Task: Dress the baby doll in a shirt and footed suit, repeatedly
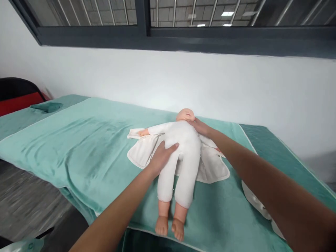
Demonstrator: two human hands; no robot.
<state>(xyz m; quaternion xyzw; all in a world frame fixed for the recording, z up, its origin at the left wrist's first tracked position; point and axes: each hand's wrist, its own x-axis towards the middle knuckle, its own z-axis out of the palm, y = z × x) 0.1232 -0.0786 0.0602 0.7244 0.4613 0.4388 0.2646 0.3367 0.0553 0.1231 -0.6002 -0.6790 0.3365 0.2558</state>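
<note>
A baby doll (183,147) with a white cloth body lies on its back, its head toward the wall and its bare feet toward me. Under it a cream baby jacket (213,167) is spread open on both sides. My left hand (163,156) grips the doll's hip and upper thigh, thumb on top and fingers hidden along its side. With my right hand (201,126) I hold the doll by the neck and shoulder; some fingers are hidden behind it. The doll's arm on the left lies along a jacket sleeve (134,133).
A teal cloth (86,147) covers the bed. At the right, a white padded-looking item (256,203) is partly hidden by my right arm. A white wall and a dark window frame (168,38) stand behind. Something black and red (21,101) is at the far left.
</note>
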